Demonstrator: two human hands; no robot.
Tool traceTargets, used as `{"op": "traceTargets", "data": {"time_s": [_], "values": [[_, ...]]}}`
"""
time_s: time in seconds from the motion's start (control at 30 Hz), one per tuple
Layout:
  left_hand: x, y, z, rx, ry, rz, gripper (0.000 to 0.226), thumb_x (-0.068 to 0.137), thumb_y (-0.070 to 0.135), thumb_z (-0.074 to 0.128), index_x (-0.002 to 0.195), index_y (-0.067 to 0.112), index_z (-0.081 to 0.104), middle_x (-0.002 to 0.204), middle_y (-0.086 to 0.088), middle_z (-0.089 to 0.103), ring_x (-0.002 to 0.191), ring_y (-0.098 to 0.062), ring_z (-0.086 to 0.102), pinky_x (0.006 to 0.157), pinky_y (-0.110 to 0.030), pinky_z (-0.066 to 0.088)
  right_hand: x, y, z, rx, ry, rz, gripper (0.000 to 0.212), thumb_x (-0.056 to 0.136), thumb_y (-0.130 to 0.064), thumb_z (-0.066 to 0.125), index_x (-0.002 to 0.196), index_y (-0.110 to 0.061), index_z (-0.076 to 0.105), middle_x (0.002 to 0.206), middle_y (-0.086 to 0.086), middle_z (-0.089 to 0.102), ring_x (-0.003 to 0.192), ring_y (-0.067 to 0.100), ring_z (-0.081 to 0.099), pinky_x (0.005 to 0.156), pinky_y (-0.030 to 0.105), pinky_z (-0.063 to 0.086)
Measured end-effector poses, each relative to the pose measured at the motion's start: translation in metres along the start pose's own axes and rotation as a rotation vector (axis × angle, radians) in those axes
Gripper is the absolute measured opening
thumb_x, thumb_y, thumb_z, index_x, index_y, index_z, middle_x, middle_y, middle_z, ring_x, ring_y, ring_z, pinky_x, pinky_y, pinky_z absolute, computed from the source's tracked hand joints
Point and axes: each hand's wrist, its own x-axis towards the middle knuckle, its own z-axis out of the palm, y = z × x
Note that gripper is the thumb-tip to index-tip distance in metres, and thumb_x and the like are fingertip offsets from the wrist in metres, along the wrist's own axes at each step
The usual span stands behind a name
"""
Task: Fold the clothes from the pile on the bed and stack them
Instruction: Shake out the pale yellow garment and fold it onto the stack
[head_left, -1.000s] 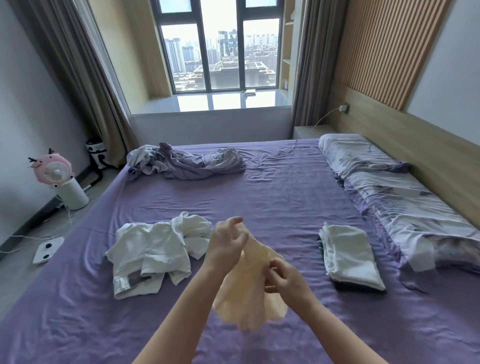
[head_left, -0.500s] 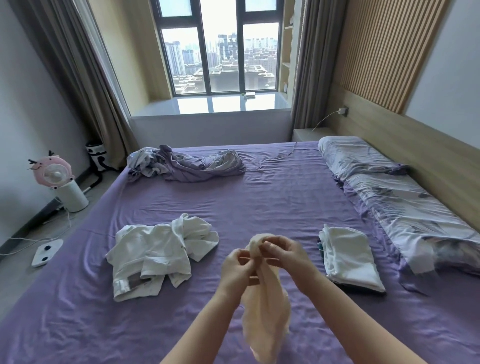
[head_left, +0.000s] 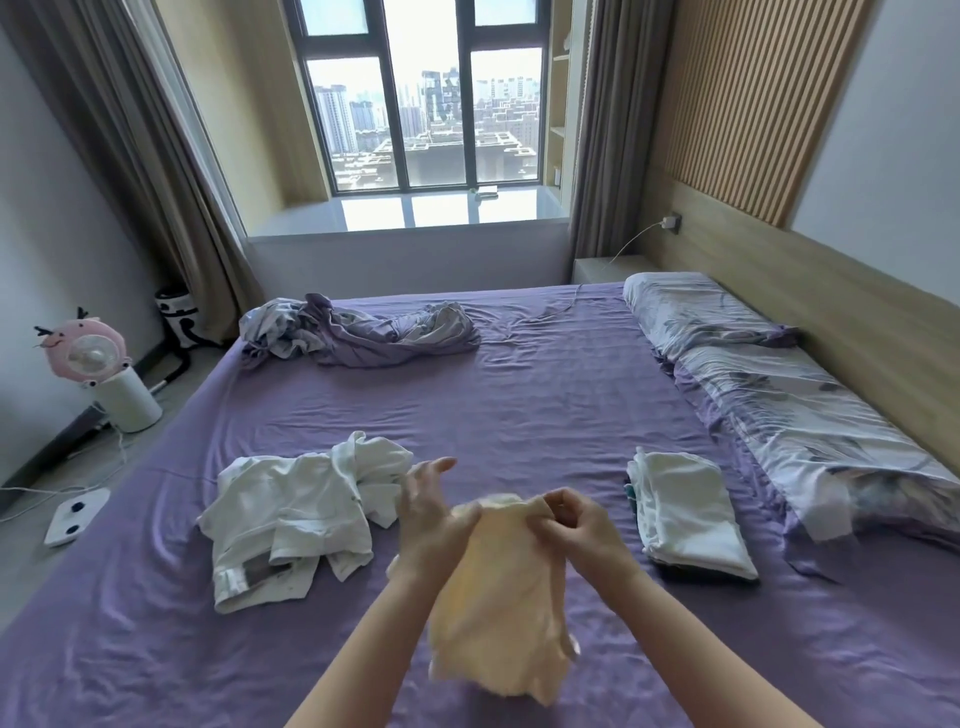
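Both forearms reach forward over the purple bed (head_left: 545, 395), holding a pale yellow garment (head_left: 501, 597) up above the sheet. The right hand (head_left: 582, 525) pinches the garment's top edge with curled fingers; the left hand (head_left: 431, 514) is tucked into the cloth at its upper left, fingers fairly straight, so its grip looks spread. The unfolded white pile (head_left: 296, 512) lies to the left, the folded white stack (head_left: 685, 509) to the right
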Motion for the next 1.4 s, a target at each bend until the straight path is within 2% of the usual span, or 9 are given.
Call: {"op": "traceTargets", "data": {"time_s": [0.17, 0.27, 0.37, 0.5, 0.8, 1.0, 1.17, 1.3, 1.4], "values": [[-0.008, 0.014, 0.001, -0.109, -0.478, 0.048, 0.054, 0.067, 0.023, 0.069, 0.12, 0.018, 0.059, 0.117, 0.002, 0.063, 0.111, -0.01, 0.056, 0.096, -0.026, 0.043, 0.005, -0.022, 0.01, 0.165, -0.125, -0.022, 0.012, 0.088, -0.006, 0.061, 0.091, -0.012, 0.071, 0.084, 0.0, 0.073, 0.077, 0.007, 0.067, 0.066, 0.018, 0.051], [-0.002, 0.013, -0.002, -0.146, -0.532, -0.034, 0.013, 0.078, 0.018, 0.072, 0.089, 0.02, 0.065, 0.08, 0.008, 0.063, 0.077, -0.007, 0.059, 0.072, -0.028, 0.048, 0.007, -0.027, 0.013, 0.146, -0.155, -0.026, 0.033, 0.087, 0.007, 0.05, 0.089, -0.017, 0.072, 0.086, -0.003, 0.073, 0.082, 0.006, 0.067, 0.071, 0.017, 0.051], [0.008, 0.011, -0.008, -0.143, -0.636, -0.091, 0.028, 0.081, 0.022, 0.071, 0.06, 0.02, 0.053, 0.055, 0.012, 0.041, 0.056, -0.006, 0.039, 0.053, -0.021, 0.031, 0.008, -0.027, 0.011, 0.08, -0.17, -0.047, 0.031, 0.087, 0.006, 0.049, 0.096, -0.017, 0.068, 0.088, -0.001, 0.07, 0.08, 0.007, 0.064, 0.073, 0.017, 0.05], [0.019, 0.016, -0.016, -0.261, -0.625, -0.08, 0.013, 0.078, 0.019, 0.073, 0.079, 0.007, 0.067, 0.066, 0.001, 0.05, 0.064, -0.012, 0.045, 0.058, -0.023, 0.035, 0.006, -0.02, 0.006, 0.06, -0.149, -0.094, 0.015, 0.08, -0.019, 0.068, 0.095, -0.016, 0.066, 0.085, -0.002, 0.066, 0.077, 0.007, 0.061, 0.067, 0.021, 0.049], [0.036, 0.023, -0.054, -0.444, -0.806, -0.031, 0.02, 0.077, 0.002, 0.072, 0.092, -0.005, 0.061, 0.066, 0.005, 0.059, 0.06, -0.005, 0.054, 0.052, -0.013, 0.041, 0.003, 0.001, -0.023, -0.069, -0.198, -0.089, 0.009, 0.082, -0.02, 0.071, 0.08, -0.011, 0.072, 0.065, -0.009, 0.062, 0.061, 0.004, 0.053, 0.056, 0.018, 0.042], [0.04, 0.018, -0.078, -0.439, -0.523, -0.107, 0.015, 0.065, 0.017, 0.069, 0.078, 0.01, 0.067, 0.071, 0.0, 0.059, 0.068, -0.01, 0.053, 0.055, -0.016, 0.041, 0.004, 0.027, -0.042, -0.489, -0.283, -0.029, 0.025, 0.085, -0.023, 0.068, 0.063, -0.015, 0.059, 0.06, -0.01, 0.047, 0.054, -0.001, 0.04, 0.056, 0.018, 0.033], [0.042, 0.016, -0.08, 0.007, -0.24, -0.032, 0.015, 0.078, 0.008, 0.062, 0.086, 0.017, 0.071, 0.075, 0.007, 0.064, 0.072, -0.004, 0.053, 0.056, -0.005, 0.036, 0.004, 0.044, -0.047, -0.713, -0.293, 0.054, 0.015, 0.089, -0.03, 0.061, 0.1, -0.021, 0.067, 0.09, -0.006, 0.068, 0.081, 0.009, 0.063, 0.067, 0.012, 0.042], [0.038, 0.014, -0.077, 0.335, -0.156, 0.095, 0.017, 0.083, 0.016, 0.057, 0.084, 0.031, 0.062, 0.072, 0.016, 0.057, 0.077, -0.006, 0.046, 0.058, -0.004, 0.031, 0.01, 0.053, -0.046, -0.833, -0.365, 0.137, 0.04, 0.09, -0.024, 0.058, 0.129, -0.028, 0.048, 0.121, 0.002, 0.055, 0.054, 0.004, 0.057, 0.06, 0.015, 0.044], [0.038, 0.013, -0.075, 0.461, -0.125, 0.125, 0.014, 0.085, 0.023, 0.051, 0.087, 0.035, 0.06, 0.078, 0.012, 0.061, 0.08, -0.009, 0.049, 0.06, -0.011, 0.028, 0.011, 0.062, -0.042, -0.758, -0.381, 0.198, 0.042, 0.091, -0.015, 0.052, 0.131, -0.023, 0.047, 0.122, 0.005, 0.053, 0.046, 0.002, 0.057, 0.066, 0.022, 0.049]]}}
